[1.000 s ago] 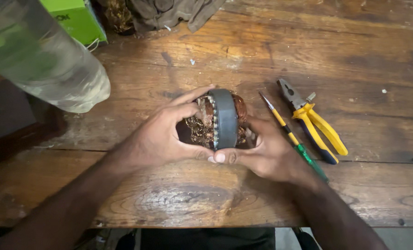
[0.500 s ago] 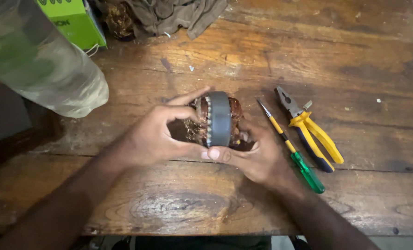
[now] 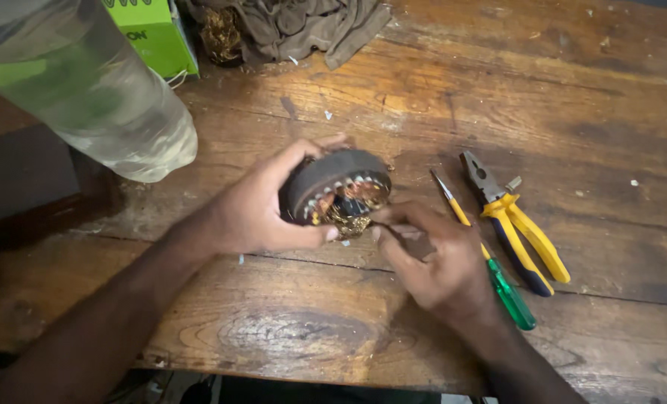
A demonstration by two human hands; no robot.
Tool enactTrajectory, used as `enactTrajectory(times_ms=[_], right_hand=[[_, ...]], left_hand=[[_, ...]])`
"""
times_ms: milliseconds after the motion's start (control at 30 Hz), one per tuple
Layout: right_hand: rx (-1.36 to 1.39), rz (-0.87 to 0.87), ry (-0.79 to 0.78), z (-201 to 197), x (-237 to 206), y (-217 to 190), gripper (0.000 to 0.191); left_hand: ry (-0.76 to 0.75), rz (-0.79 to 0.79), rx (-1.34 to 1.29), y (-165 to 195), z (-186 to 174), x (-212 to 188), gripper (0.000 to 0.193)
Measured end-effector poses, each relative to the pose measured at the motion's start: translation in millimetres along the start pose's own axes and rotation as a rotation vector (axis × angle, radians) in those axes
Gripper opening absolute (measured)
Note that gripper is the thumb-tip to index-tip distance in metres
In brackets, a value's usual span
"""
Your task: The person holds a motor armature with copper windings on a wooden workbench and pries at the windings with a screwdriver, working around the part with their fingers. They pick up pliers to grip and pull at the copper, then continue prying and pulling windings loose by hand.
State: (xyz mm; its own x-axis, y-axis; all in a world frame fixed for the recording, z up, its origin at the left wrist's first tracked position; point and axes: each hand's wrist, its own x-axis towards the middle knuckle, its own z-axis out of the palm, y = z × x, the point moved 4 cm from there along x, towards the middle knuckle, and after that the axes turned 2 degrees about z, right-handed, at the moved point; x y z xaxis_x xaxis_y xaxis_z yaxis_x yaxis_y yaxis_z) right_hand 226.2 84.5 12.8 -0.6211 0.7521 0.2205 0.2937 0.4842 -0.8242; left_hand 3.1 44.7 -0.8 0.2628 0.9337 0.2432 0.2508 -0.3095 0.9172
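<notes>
Worn, dark-stained planks make up the wooden workbench [image 3: 438, 97], its grain scuffed, glossy in patches and flecked with small pale chips. From the head view, the left hand [image 3: 255, 213] is curled around a motor stator [image 3: 337, 191], thumb below and fingers arched over the top, gripping it tilted just above the bench, near the middle. Its outer band is a smooth grey-black ring of metal; inside, slotted teeth hold bundles of copper winding wire that look tangled and frayed, with a dull reddish-gold sheen. The right hand [image 3: 438, 262] is closed in a pinch, fingertips pressed to the lower edge of the windings; whether it holds a strand of wire cannot be told. Judging by the coils, which remain packed in the slots, the handling of the windings appears to be at an early or middle stage, with most copper in place. Just beside the right hand lies a slim screwdriver [image 3: 491, 258] with a yellow shaft and translucent green handle, untouched. Next to it rest pliers [image 3: 513, 224] with steel jaws and blue-and-yellow rubber grips, also untouched. At the far edge lies a crumpled brown cloth [image 3: 303, 26], soft and creased, beside a bright green cardboard box [image 3: 154, 34]. Someone's leg in camouflage trousers [image 3: 86, 90] stands at the left.
</notes>
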Motion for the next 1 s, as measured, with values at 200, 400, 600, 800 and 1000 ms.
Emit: enactTrajectory(times_ms=[200,400,600,800,1000], right_hand=[[-0.153,-0.05,0.06,2,0,-9,0.014],[-0.218,-0.087,0.095,9,2,-19,0.018],[-0.165,-0.113,0.071,16,-1,-22,0.031],[-0.196,-0.082,0.078,16,-4,-22,0.031],[-0.253,-0.159,0.098,16,-5,-24,0.031]], left_hand=[[0.038,0.177,0.256,11,-1,-7,0.07],[0.005,0.128,0.189,5,-9,-11,0.072],[0.008,0.047,0.126,-9,-18,-11,0.072],[0.044,0.066,0.288,-14,-17,-15,0.079],[0.029,0.062,0.326,-15,-19,-15,0.076]])
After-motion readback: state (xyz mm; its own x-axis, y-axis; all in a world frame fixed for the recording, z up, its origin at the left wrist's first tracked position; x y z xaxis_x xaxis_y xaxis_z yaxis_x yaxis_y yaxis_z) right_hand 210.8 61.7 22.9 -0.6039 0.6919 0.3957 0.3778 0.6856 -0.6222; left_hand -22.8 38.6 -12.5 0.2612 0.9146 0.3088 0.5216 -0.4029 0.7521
